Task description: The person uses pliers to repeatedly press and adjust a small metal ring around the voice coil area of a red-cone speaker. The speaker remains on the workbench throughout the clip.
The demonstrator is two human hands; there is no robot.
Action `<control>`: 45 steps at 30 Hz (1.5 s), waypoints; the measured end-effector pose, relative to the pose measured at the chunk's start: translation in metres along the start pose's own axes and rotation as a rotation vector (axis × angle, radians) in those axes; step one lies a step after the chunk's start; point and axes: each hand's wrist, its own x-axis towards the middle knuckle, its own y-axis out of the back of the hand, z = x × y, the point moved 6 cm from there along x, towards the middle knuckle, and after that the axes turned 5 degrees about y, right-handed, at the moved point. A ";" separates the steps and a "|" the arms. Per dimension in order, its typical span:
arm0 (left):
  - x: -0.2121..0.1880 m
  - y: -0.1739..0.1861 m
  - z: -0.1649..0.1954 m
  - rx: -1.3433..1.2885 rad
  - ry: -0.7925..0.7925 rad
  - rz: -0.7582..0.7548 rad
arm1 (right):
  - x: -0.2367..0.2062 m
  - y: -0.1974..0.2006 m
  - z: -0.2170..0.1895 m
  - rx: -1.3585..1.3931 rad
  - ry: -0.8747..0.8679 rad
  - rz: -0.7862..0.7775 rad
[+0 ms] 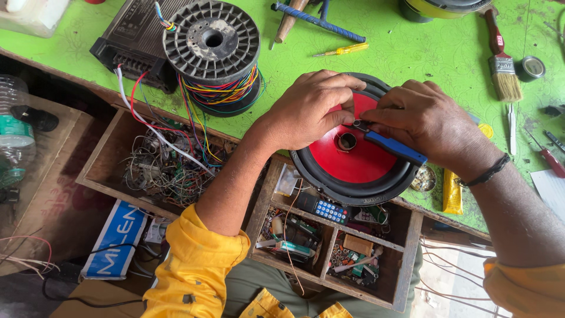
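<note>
- 2 hands meet over our red speaker cone (353,162) at the green table's (412,53) front edge.
- Our left hand (309,112) presses its rim, fingers together.
- Our right hand (426,121) clamps blue-handled pliers (391,146).

Quick count of what's on this bench: one red-coned speaker (353,156) dead center, one blue-handled tool (393,146) lying across it, two hands (309,109) (425,121) on it. One wire spool (213,50) at 11 o'clock, one black amplifier box (132,35) behind it. One paintbrush (503,59) at 2 o'clock, one yellow screwdriver (342,50) at 12, one red-handled one (550,158) at 3. Two open drawers (100,159) (406,259) at 7 to 9 and 6 o'clock, one small remote (325,209) in the nearer one
</note>
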 end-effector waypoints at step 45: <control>-0.004 -0.004 0.001 0.024 0.173 0.080 | -0.114 -0.028 -0.067 0.633 -0.623 1.071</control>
